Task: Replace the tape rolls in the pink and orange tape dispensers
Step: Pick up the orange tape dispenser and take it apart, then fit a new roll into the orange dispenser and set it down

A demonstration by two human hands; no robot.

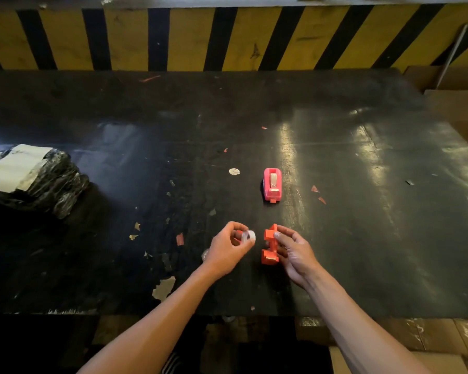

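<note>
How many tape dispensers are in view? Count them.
2: the pink dispenser stands on the table beyond the hands; the orange dispenser is held in the right hand.

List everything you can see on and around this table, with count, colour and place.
Table: one, black, fills the view.
Pink dispenser: one, stands centre of the table, with a roll inside.
Orange dispenser: one, in the right hand's grip.
Tape roll: one, whitish, in the left hand's grip.
Wrapped bundle: one, black and white, left edge.
Round sticker: one, white, left of the pink dispenser.
Scraps: many, red and pale, scattered.
Wall: yellow and black stripes, behind.
Left hand: holds the roll.
Right hand: holds the dispenser.
</note>
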